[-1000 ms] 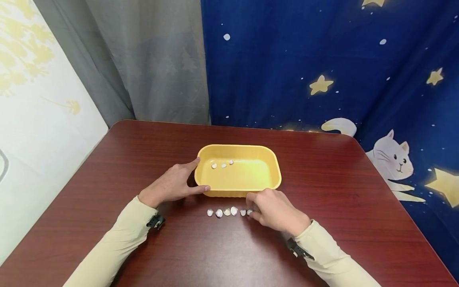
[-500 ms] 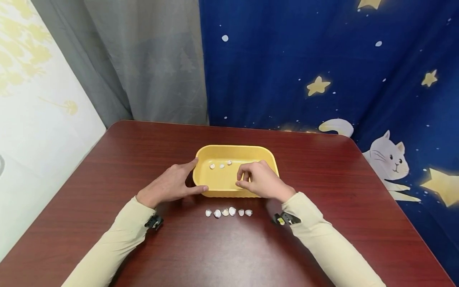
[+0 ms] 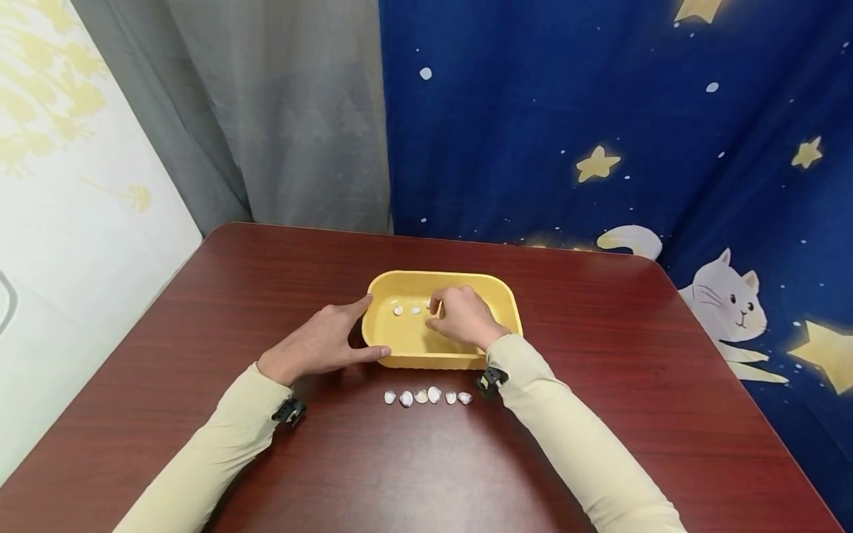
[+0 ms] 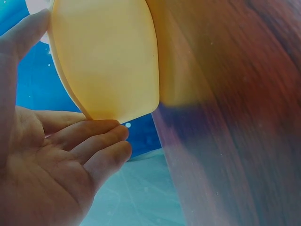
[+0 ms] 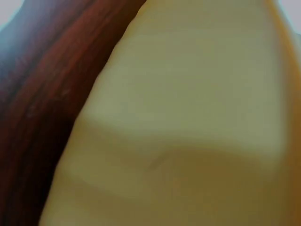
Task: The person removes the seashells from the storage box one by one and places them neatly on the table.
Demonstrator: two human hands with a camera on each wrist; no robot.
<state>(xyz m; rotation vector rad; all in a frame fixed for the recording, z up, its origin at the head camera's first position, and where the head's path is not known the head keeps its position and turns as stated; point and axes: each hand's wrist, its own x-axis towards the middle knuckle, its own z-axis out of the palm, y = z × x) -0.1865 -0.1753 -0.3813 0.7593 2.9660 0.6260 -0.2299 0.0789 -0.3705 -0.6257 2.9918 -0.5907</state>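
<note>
Your right hand [image 3: 463,317] hangs bent over the yellow tub [image 3: 398,337], fingers curled, grip on anything impossible to tell. A white shell [image 3: 428,304] shows right at its fingertips. Your left hand [image 3: 322,342], fingers extended, touches the tub's left end.

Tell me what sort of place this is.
Probably an indoor tabletop workspace, perhaps curtained off: a grey curtain and a starry blue curtain hang behind a dark red table, on which a yellow tray sits.

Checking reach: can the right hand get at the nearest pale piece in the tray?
Probably yes: the right hand is over the open yellow tray, fingertips close to that pale piece, with nothing visibly between.
</note>
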